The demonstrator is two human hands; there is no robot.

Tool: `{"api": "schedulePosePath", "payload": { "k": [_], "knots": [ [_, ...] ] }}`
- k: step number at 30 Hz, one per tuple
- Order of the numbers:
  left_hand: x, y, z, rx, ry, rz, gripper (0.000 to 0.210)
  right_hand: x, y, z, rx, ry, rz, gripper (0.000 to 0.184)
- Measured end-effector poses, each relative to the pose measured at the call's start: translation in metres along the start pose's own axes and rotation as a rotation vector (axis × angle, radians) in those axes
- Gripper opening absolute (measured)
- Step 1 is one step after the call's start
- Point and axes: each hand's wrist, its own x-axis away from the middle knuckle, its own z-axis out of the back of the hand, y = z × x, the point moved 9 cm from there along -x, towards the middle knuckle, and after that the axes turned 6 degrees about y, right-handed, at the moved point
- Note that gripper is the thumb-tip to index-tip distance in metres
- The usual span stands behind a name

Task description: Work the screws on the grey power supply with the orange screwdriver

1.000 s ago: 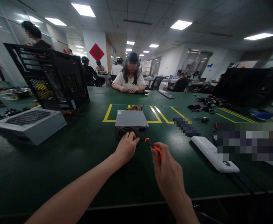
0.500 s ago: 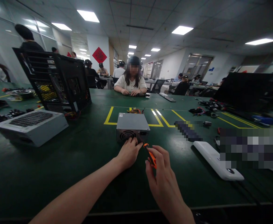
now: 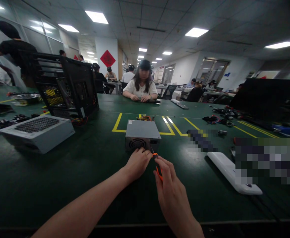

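Note:
A grey computer power supply (image 3: 143, 129) sits on the green table in front of me, its round fan grille and power socket facing me. My left hand (image 3: 138, 162) is bent against the lower front of it, fingers drawn together. What those fingertips hold, if anything, is hidden. An orange and black screwdriver (image 3: 158, 168) is gripped in my right hand (image 3: 171, 181), the handle between thumb and fingers. Its thin shaft slants up to the front face, close by the left thumb; the contact of the tip is too small to make out.
At left stand another power supply (image 3: 37, 132) and an open black computer case (image 3: 80, 89). To the right lie a white elongated device (image 3: 231, 172), cables (image 3: 218, 120) and a dark monitor (image 3: 269, 102). Across the table sits a person (image 3: 143, 84). Yellow tape (image 3: 168, 125) marks the tabletop.
My right hand has closed in on the screwdriver handle and turned it slightly. The left hand stays at the power supply. The view has shifted a little; a person at far left has moved.

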Motion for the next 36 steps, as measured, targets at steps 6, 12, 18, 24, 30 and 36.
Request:
{"api": "schedulePosePath", "payload": {
  "k": [6,12,18,24,30,36],
  "knots": [
    [0.002,0.0,0.004,-0.036,0.006,-0.024,0.021,-0.002,0.011,0.006,0.108,0.025,-0.097,0.026],
    [0.002,-0.003,0.004,-0.025,0.038,-0.012,0.021,-0.001,-0.006,-0.001,-0.032,0.011,0.004,0.026],
    [0.002,-0.005,0.003,-0.008,0.054,0.005,0.02,0.001,0.012,0.0,-0.023,-0.008,-0.142,0.025],
    [0.003,-0.003,0.006,-0.004,0.079,-0.022,0.02,0.003,0.002,-0.002,-0.013,0.004,-0.045,0.028],
    [0.004,-0.005,0.006,0.024,0.056,-0.008,0.02,0.002,0.005,-0.001,0.009,-0.013,-0.102,0.027],
    [0.005,-0.005,0.005,0.034,0.045,-0.012,0.021,0.003,0.002,-0.003,0.03,-0.007,-0.072,0.026]
  ]
}}
